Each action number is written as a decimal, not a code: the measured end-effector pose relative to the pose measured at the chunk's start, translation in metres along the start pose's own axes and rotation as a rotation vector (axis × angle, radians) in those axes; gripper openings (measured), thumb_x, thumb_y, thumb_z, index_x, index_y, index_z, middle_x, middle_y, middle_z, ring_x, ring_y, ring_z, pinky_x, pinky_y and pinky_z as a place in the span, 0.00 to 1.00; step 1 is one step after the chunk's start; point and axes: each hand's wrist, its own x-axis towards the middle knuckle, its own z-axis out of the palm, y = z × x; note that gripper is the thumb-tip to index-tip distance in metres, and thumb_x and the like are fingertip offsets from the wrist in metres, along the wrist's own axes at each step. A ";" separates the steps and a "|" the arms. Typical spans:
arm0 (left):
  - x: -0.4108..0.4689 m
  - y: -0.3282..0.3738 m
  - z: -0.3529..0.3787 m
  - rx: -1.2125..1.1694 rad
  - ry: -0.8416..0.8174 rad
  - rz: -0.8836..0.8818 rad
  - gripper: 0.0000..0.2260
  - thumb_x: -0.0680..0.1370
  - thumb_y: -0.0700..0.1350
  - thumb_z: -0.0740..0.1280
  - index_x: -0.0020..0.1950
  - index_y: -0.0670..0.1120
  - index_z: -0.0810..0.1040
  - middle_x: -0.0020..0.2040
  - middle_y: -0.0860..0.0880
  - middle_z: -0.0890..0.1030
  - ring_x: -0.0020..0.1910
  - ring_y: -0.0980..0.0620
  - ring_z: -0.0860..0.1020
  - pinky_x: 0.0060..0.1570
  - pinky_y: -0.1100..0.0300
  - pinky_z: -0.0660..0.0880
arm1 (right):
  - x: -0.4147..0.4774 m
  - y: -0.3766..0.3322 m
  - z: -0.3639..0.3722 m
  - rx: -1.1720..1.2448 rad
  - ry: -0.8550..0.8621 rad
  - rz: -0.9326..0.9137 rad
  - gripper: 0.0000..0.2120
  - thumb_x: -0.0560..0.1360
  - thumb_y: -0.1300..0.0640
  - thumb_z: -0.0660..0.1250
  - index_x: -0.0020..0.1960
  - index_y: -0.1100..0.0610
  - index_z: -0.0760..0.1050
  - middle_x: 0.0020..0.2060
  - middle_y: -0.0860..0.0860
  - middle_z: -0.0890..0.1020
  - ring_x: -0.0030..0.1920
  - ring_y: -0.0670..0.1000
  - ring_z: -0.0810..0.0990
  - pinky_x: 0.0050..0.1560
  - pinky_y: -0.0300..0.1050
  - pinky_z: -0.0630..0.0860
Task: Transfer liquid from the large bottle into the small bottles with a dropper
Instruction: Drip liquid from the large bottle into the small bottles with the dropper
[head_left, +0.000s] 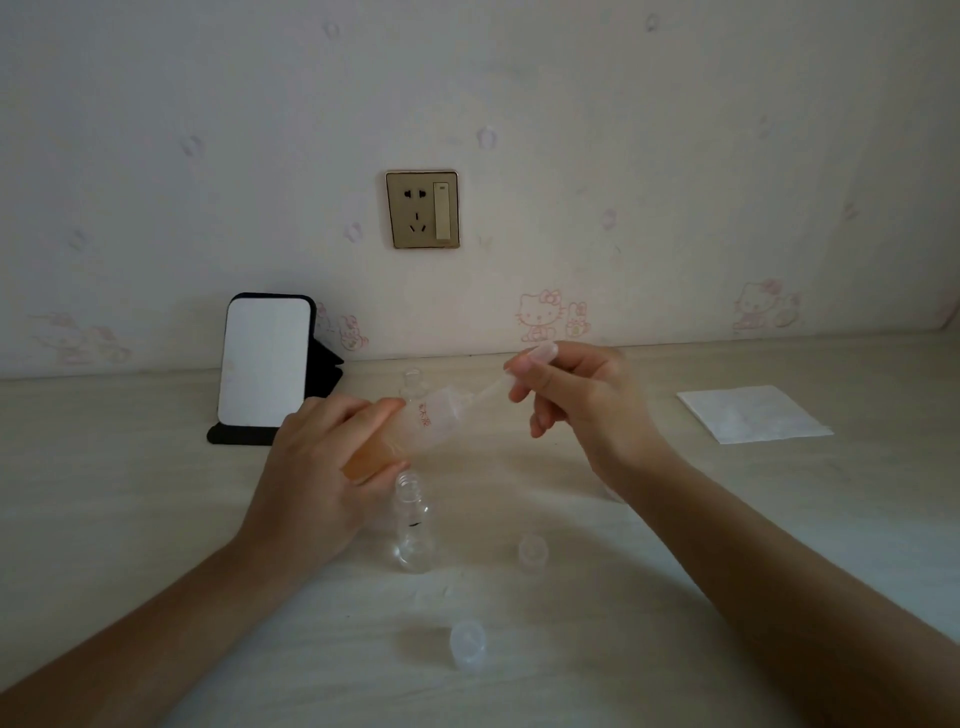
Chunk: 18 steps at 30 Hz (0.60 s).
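On my feed, the left hand grips the lower body of the large bottle and holds it tilted over the middle of the table, with its neck pointing up and to the right. Orange liquid pools at the low end, under the fingers. The right hand pinches the bulb of the dropper, and the stem slants down into the bottle's mouth. I cannot tell how deep the tip reaches.

A clear small bottle stands upright and uncapped just beside the left hand, on the near side. A second bottle stands toward the far edge, partly hidden. One loose cap lies right of the small bottle, and another cap lies nearer the near edge. A white tissue lies flat toward the far right corner.
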 end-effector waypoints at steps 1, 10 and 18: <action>0.000 0.001 0.000 -0.001 0.002 0.009 0.25 0.72 0.51 0.74 0.67 0.43 0.84 0.54 0.48 0.82 0.51 0.42 0.77 0.56 0.47 0.72 | -0.001 0.000 0.002 -0.017 -0.014 0.001 0.10 0.77 0.56 0.74 0.45 0.65 0.85 0.37 0.56 0.84 0.28 0.50 0.75 0.31 0.46 0.77; 0.000 -0.002 0.003 -0.004 0.009 0.007 0.24 0.72 0.51 0.75 0.67 0.44 0.84 0.55 0.49 0.81 0.52 0.43 0.77 0.56 0.47 0.72 | -0.005 0.002 0.011 -0.010 0.018 -0.002 0.11 0.79 0.61 0.73 0.39 0.55 0.86 0.33 0.56 0.82 0.27 0.50 0.76 0.32 0.45 0.77; -0.001 -0.001 0.002 -0.023 0.023 -0.006 0.24 0.72 0.51 0.75 0.67 0.45 0.84 0.54 0.51 0.81 0.53 0.47 0.75 0.57 0.53 0.69 | -0.006 0.001 0.010 -0.020 0.018 0.004 0.06 0.79 0.59 0.74 0.44 0.59 0.86 0.37 0.56 0.85 0.27 0.50 0.76 0.31 0.42 0.76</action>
